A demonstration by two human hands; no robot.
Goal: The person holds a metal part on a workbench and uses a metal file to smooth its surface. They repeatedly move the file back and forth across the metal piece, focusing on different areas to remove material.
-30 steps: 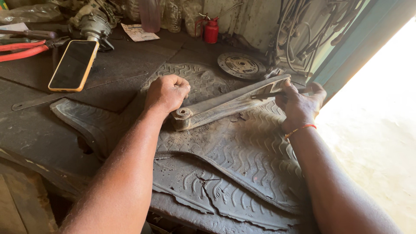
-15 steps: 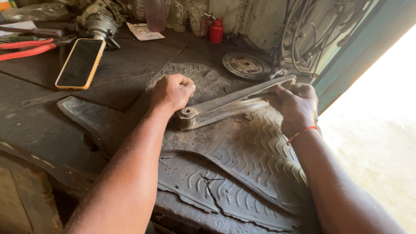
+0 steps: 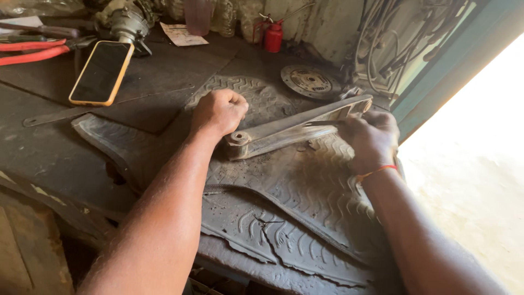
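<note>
A long, dirty metal suspension arm [image 3: 289,128] lies across a ribbed rubber floor mat [image 3: 305,191] on the workbench. Its round bush end [image 3: 238,138] points towards me. My left hand [image 3: 218,112] is a closed fist at that bush end, pressed against the arm. My right hand [image 3: 371,136] is closed around the far part of the arm, close to its forked tip [image 3: 357,104]. A red thread band circles my right wrist.
A phone in an orange case [image 3: 101,72] lies at the back left, beside red-handled pliers [image 3: 33,52]. A round clutch disc [image 3: 308,81], a red oil can [image 3: 273,37] and hanging cables [image 3: 393,38] sit at the back. Bright ground lies off the bench's right edge.
My right hand slid along the arm from its tip and closed tighter around it. The left fist stayed at the bush end. The view shifted slightly.
</note>
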